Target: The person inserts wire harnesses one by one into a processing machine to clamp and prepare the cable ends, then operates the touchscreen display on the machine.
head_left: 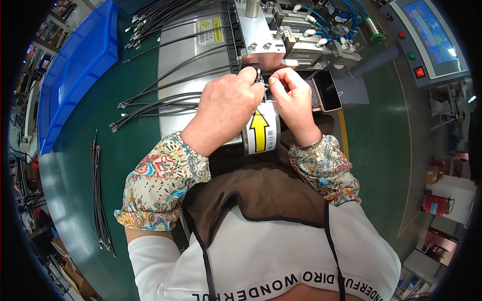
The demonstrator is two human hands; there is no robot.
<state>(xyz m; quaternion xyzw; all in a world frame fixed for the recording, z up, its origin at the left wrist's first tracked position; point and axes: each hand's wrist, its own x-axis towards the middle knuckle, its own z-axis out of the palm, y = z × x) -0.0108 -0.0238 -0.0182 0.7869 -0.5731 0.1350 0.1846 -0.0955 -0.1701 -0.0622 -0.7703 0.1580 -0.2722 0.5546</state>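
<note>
My left hand (226, 106) is closed over the end of the metal track, thumb and fingers pinched around what looks like the end of a black cable. Several black cables (160, 104) run from the left under this hand. My right hand (295, 99) is closed in a pinch just across from it, fingertips almost meeting the left ones. A small dark and silver piece (264, 86) shows between the two hands; its details are too small to make out. Below them is a white label with a yellow arrow (259, 131). The metal press block (262, 47) stands directly beyond my fingers.
More black cables (150, 25) lie across the metal track (173, 60). A blue tray (83, 70) and a loose cable bundle (98, 195) are on the green table at left. Pneumatic cylinders (306, 47), a phone-like black object (326, 90) and a control panel (427, 40) stand at right.
</note>
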